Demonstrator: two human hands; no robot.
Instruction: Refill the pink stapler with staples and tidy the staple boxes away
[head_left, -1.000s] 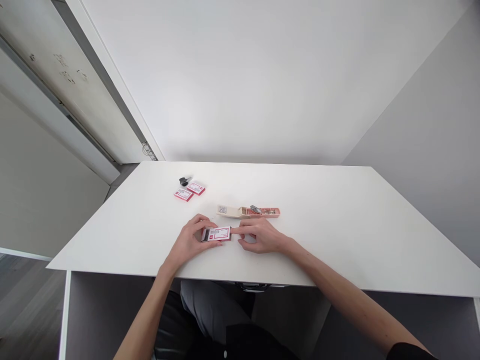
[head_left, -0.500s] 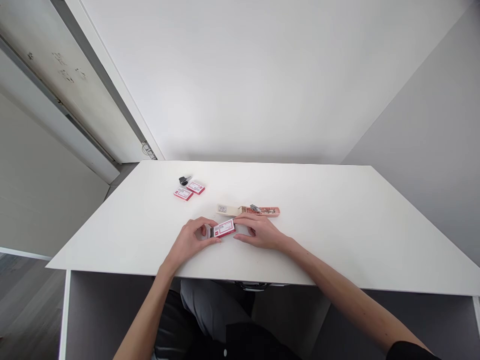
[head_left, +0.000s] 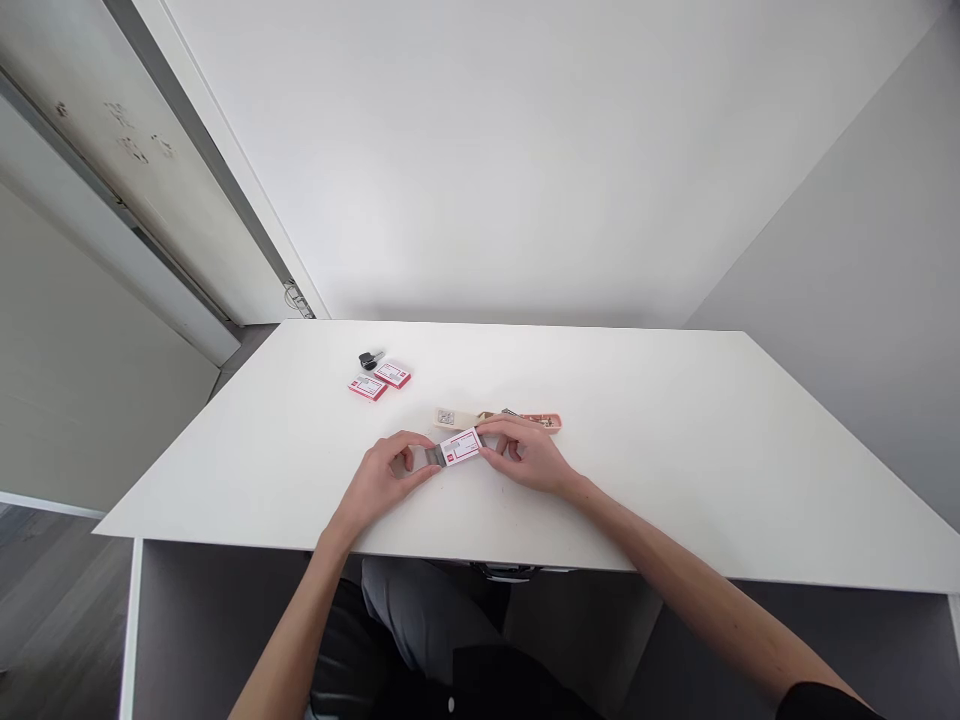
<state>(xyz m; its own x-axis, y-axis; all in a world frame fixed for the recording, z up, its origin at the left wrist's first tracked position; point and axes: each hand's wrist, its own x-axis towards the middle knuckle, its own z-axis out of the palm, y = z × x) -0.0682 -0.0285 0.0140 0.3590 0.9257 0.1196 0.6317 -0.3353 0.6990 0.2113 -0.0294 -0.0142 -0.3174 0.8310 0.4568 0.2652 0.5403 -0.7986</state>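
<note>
Head view: your left hand [head_left: 390,470] pinches the grey inner piece [head_left: 434,456] while your right hand [head_left: 529,455] pinches the opposite end of the small box [head_left: 461,447], apparently steadying both ends, nearer the front edge of the desk [head_left: 675,450]; two matching boxes [head_left: 367,387] lie toward its back-left corner

A small white box [head_left: 461,447] trimmed in red, with printed lettering and a red mark on its face, is held label up between 2 bare hands near the front of a white tabletop. A grey insert [head_left: 434,456] juts from its left end; the box slants, right end farther from the person.
</note>
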